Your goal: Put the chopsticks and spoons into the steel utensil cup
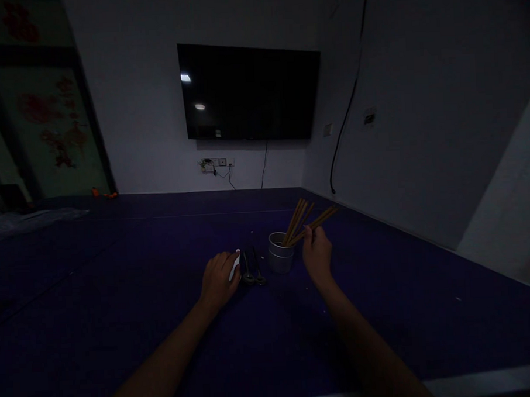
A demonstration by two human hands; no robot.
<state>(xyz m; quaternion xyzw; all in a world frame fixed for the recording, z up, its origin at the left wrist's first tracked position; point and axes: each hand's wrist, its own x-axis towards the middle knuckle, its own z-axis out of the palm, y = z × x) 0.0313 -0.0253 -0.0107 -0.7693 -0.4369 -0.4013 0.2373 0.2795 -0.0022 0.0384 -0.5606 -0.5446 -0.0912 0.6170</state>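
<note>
as left hand (219,278) is pinching a white item (235,266) beside spoons (248,279), right hand (317,252) is pinching chopsticks (322,218) at a cup (280,260) toward the near edge of the surface (254,351).

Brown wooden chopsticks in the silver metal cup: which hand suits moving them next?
Probably the right hand: it grips some chopsticks at the cup; the left hand touches a slim white object.

Arms (179,348) forward, fingers (309,236) curled
</note>
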